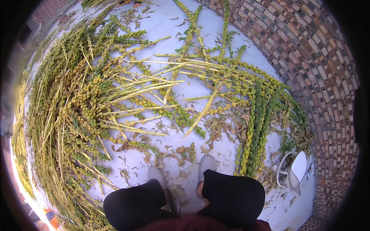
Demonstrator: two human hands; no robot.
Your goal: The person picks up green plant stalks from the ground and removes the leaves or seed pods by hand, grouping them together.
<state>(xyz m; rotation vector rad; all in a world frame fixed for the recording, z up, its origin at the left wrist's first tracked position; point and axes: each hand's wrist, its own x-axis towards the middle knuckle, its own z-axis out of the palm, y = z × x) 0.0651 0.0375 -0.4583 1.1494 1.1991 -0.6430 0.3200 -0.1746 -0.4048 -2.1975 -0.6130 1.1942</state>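
Observation:
Both of my hands are out of view. Before me, cut sesame stalks with yellow-green seed pods lie crisscross on a pale ground sheet. A dense heap of these stalks fills the left side, many with bare cut ends pointing inward. On the right, a smaller bundle bends down towards my right knee. One thick bare stem slants across the middle, apart from the heap. Dry, crumpled leaves are scattered just ahead of my feet.
My grey perforated clogs rest on the sheet, below my dark trousers. A white sun visor lies at the right, near a brick wall. Something orange shows at the lower left. Dark and orange shoes appear at the top edge.

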